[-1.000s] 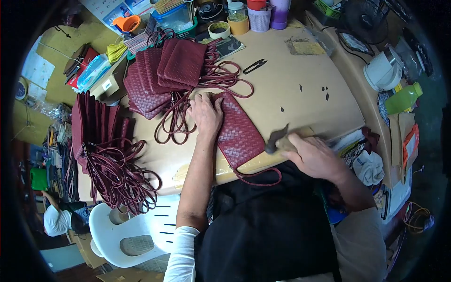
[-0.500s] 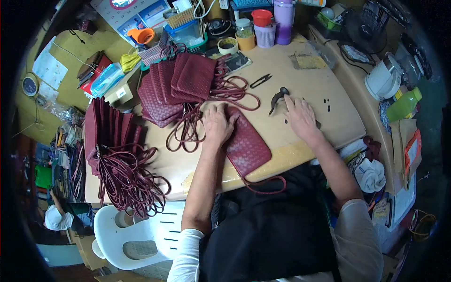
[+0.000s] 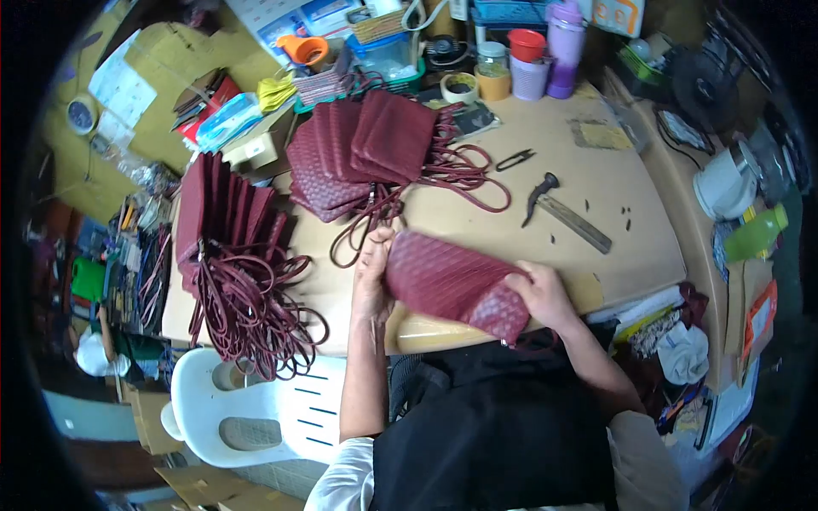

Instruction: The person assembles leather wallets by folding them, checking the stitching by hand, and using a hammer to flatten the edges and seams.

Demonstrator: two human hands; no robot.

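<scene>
Between my hands is a dark red woven pouch (image 3: 452, 281), tilted and slightly blurred, near the table's front edge. My left hand (image 3: 373, 264) is closed on its left end. At the right end my right hand (image 3: 538, 294) grips it, thumb on top. Part of the pouch's strap hangs below the right hand. A hammer (image 3: 573, 221) with a wooden handle lies on the table beyond my right hand. Small black thread snips (image 3: 515, 159) rest farther back. Behind my left hand is a fanned stack of similar pouches (image 3: 358, 153) with loose straps.
Another bundle of red pouches (image 3: 226, 204) stands at the left, its straps (image 3: 256, 315) hanging over the table edge. A white plastic chair (image 3: 221, 409) is below it. Tape (image 3: 460, 88), cups and a purple bottle (image 3: 564, 51) line the back. Small dark bits lie right of the hammer.
The pouch was lying on the table under my left hand; now both hands hold it, turned more sideways. My right hand has left the hammer and moved to the pouch. The view has shifted.
</scene>
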